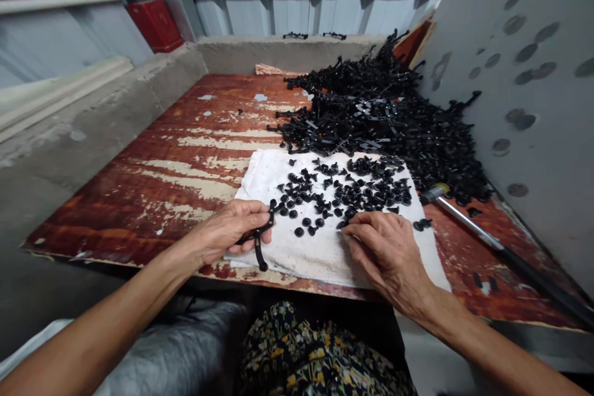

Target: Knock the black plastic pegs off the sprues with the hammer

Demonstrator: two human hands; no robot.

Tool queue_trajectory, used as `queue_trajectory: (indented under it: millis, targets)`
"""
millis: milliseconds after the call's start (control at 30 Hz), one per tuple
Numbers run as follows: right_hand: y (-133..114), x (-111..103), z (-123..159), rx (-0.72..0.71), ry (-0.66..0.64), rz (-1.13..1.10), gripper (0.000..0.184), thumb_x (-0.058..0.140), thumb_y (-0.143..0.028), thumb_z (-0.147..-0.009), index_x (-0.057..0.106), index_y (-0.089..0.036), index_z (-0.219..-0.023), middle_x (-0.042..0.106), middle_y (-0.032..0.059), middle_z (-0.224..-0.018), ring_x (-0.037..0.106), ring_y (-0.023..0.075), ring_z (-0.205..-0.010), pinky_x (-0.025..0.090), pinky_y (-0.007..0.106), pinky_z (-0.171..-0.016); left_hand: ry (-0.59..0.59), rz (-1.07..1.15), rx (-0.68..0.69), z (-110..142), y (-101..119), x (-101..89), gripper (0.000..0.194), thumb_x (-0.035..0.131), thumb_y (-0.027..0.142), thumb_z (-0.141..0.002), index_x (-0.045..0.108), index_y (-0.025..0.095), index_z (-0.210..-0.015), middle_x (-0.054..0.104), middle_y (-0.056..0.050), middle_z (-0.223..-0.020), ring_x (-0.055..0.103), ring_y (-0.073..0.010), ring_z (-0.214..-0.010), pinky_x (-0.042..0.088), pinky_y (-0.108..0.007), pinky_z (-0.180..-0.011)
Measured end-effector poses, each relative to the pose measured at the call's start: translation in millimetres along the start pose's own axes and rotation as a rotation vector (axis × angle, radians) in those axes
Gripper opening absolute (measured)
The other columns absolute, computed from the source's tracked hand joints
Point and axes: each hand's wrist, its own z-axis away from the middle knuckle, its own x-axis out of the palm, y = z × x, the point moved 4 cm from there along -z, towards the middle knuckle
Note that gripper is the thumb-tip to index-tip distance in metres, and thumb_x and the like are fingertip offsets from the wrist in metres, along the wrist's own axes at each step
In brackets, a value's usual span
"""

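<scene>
My left hand is closed around a black jointed plastic bracket, whose arms stick out past the thumb and fingers. Over the front of a white cloth, my right hand pinches a small black suction cup between thumb and forefinger; the fingers partly cover it. Many more black suction cups lie scattered on the cloth between and beyond both hands, some on their rims and some on their sides.
A large heap of black brackets fills the back right of the worn red-brown table. A hammer lies right of the cloth. A grey panel walls the right side. A red box stands on the left ledge.
</scene>
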Motion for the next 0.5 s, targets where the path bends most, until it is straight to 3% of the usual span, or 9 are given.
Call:
queue_trajectory:
  millis: [367, 500]
  targets:
    - [1.9, 2.8, 0.6, 0.009, 0.016, -0.032, 0.015, 0.047, -0.015, -0.095, 0.061, -0.021, -0.096, 0.065, 0.0068, -0.091, 0.056, 0.0225, -0.083, 0.037, 0.041, -0.078, 0.050, -0.051, -0.020, -2.6, 2.7, -0.4, 0.037, 0.078, 0.044, -0.061, 0.058, 0.014, -0.068, 0.058, 0.001, -0.056, 0.032, -0.0005, -0.035, 0.015, -0.013, -0.033]
    - [-3.4, -6.6, -1.2, 0.040, -0.036, 0.000, 0.016, 0.049, -0.013, -0.093, 0.063, -0.021, -0.095, 0.066, 0.0073, -0.092, 0.057, 0.0217, -0.083, 0.039, 0.039, -0.077, 0.104, -0.111, -0.042, 0.1, -1.6, -7.9, 0.030, 0.081, 0.038, -0.063, 0.059, 0.018, -0.064, 0.060, 0.000, -0.059, 0.046, -0.0056, -0.044, 0.028, -0.012, -0.037]
